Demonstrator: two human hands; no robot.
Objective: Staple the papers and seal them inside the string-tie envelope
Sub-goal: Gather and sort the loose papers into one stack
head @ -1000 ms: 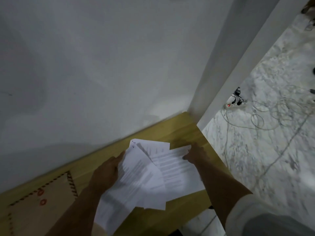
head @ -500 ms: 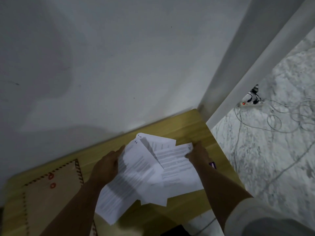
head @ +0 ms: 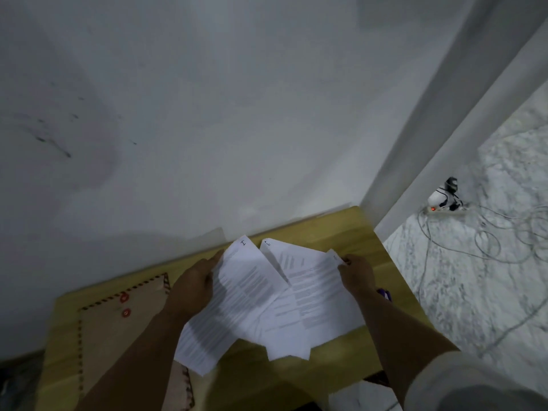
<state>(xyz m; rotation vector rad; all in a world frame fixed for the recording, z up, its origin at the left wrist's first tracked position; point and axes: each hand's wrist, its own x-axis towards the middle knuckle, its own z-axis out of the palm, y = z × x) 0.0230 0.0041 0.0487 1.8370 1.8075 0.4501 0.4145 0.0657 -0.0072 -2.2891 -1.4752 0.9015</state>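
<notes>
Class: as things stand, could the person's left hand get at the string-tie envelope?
Probably yes: the envelope lies uncovered on the table just beside the left hand, but that hand grips a sheet of the papers and would need freeing.

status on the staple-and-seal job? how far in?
Early. Done: nothing visibly stapled. In hand: the left hand and right hand hold the loose papers, fanned out and unaligned. Left: square and staple them, then load the string-tie envelope, which lies flat on the table.
</notes>
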